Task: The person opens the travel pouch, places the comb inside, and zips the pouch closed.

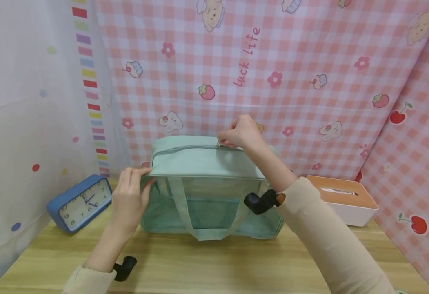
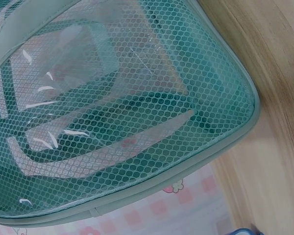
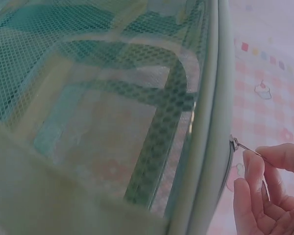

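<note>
A mint-green bag (image 1: 203,165) with mesh and clear panels stands upright on the table, its strap handle (image 1: 180,204) hanging down the front. Along its top runs a zipper (image 1: 185,148). My right hand (image 1: 241,131) pinches the metal zipper pull (image 3: 247,148) between thumb and finger, near the middle of the top. At the upper left corner of the bag, my left hand (image 1: 130,194) pinches the edge with thumb and fingers. The left wrist view shows the mesh side (image 2: 137,117) of the bag, without the left hand.
On the left of the table (image 1: 207,265) stands a blue alarm clock (image 1: 80,203), tilted. To the right sits a white tissue box (image 1: 346,208) with a wood-coloured lid. A pink checked cloth (image 1: 302,110) hangs close behind the bag.
</note>
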`<state>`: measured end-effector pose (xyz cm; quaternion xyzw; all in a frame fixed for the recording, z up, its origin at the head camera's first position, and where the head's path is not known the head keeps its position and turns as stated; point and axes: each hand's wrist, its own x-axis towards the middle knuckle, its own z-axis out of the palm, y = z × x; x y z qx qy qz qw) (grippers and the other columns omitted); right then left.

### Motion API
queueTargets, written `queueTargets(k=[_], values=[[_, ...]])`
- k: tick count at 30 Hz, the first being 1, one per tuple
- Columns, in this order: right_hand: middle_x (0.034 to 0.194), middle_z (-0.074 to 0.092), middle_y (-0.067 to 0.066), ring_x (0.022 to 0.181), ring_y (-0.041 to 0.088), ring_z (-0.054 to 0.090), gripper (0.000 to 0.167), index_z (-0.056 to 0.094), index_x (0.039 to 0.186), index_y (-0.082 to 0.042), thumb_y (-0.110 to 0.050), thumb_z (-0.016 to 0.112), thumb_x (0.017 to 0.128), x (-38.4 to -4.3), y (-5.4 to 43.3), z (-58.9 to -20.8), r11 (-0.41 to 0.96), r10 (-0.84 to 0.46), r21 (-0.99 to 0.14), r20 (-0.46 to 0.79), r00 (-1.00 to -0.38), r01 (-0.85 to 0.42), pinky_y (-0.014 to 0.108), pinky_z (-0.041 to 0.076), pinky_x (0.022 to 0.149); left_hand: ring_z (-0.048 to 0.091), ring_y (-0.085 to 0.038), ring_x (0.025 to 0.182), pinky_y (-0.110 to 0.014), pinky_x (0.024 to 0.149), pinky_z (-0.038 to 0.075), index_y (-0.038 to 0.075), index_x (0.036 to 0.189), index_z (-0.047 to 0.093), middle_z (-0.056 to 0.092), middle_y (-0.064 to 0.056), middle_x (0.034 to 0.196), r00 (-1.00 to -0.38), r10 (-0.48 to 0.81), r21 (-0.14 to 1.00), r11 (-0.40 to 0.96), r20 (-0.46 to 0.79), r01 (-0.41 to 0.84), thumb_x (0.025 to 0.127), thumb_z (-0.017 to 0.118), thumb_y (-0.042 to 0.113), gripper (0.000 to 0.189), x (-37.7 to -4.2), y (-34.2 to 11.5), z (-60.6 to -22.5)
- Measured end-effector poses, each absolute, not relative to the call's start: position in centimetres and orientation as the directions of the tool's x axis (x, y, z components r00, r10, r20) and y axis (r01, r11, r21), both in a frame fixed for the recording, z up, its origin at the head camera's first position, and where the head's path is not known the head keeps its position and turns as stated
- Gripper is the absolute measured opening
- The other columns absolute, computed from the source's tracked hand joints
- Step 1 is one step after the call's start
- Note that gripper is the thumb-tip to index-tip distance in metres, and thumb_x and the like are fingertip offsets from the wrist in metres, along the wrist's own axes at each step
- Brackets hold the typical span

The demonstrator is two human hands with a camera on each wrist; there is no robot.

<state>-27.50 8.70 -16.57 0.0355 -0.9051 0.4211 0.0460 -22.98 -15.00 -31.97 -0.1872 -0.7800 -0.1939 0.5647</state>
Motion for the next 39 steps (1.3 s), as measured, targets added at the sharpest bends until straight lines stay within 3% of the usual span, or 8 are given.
queueTargets(k=[6,12,23,33,39], values=[[0.058,0.065,0.001,0.052,0.010,0.060,0.018,0.066,0.064,-0.003,-0.012,0.067,0.079,-27.4,6.9,-16.9,0.592,-0.054,-0.800,0.082,-0.995,-0.099,0.020,0.052,0.052,0.054,-0.027,0.074,-0.035,0.053,0.051,-0.004,0.094,0.059,0.053,-0.016,0.080,-0.322,0.070,0.108,0.858,0.944,0.503,0.071,0.074,-0.002,0.027,-22.9,-15.0,-32.1],[0.062,0.067,0.004,0.051,0.011,0.060,0.015,0.067,0.070,0.001,-0.009,0.065,0.080,-27.5,5.2,-16.7,0.552,-0.083,-0.832,0.014,-0.996,-0.058,0.024,0.056,0.057,0.053,-0.027,0.074,-0.037,0.055,0.052,-0.005,0.093,0.059,0.053,-0.016,0.080,-0.309,0.065,0.115,0.841,0.949,0.528,0.069,0.074,-0.007,0.029,-23.0,-14.8,-32.0],[0.055,0.064,0.003,0.048,0.013,0.060,0.025,0.055,0.055,-0.004,-0.004,0.060,0.079,-27.4,3.0,-16.1,0.643,-0.165,-0.755,0.025,-0.986,-0.127,0.023,0.051,0.049,0.054,-0.026,0.074,-0.035,0.054,0.052,-0.004,0.094,0.059,0.053,-0.015,0.081,-0.317,0.073,0.106,0.851,0.946,0.514,0.070,0.073,-0.004,0.028,-22.9,-15.0,-32.1],[0.057,0.063,0.004,0.044,0.011,0.055,0.014,0.052,0.067,-0.004,-0.002,0.059,0.079,-28.0,1.0,-15.9,0.668,-0.174,-0.738,-0.026,-0.984,-0.099,0.022,0.049,0.046,0.054,-0.026,0.075,-0.036,0.056,0.053,-0.005,0.094,0.059,0.054,-0.015,0.081,-0.320,0.057,0.124,0.847,0.946,0.518,0.070,0.073,-0.005,0.028,-22.9,-14.9,-32.1],[0.058,0.064,0.005,0.045,0.013,0.056,0.028,0.049,0.054,-0.005,-0.001,0.060,0.079,-27.9,0.0,-16.3,0.653,-0.215,-0.740,0.023,-0.976,-0.161,0.021,0.047,0.043,0.054,-0.026,0.073,-0.035,0.053,0.051,-0.005,0.093,0.059,0.054,-0.015,0.080,-0.307,0.060,0.115,0.846,0.950,0.521,0.068,0.074,-0.006,0.029,-22.9,-14.9,-32.1]])
